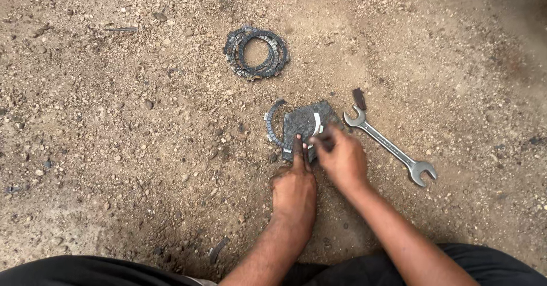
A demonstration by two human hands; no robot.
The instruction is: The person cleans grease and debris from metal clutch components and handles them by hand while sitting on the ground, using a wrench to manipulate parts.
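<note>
**Two hands on a dark pad, ring underneath, on gravel ground**

The person's left hand lies flat-fisted on the ground with its forefinger stretched straight ahead, the fingertip pressing the near edge of a dark square pad. The right hand comes in from the right and is curled closed, its fingertips pinching something small and dark at the pad's near right side; what exactly it pinches is too blurred to tell. A ring-shaped plate lies under the pad, its toothed arc showing past the pad's left edge and pale bits showing on top.

The pad lies directly ahead of both hands, touching them; the left forefinger points along the line from the body to the pad. Both hands are equally close, the right slightly further forward.

A stack of toothed rings sits well apart, farther ahead and a little left. A double-ended open spanner lies just right of the pad, its long axis slanting from far-left to near-right, with a small dark piece beyond its far head. The ground to the left is open gravel.
</note>
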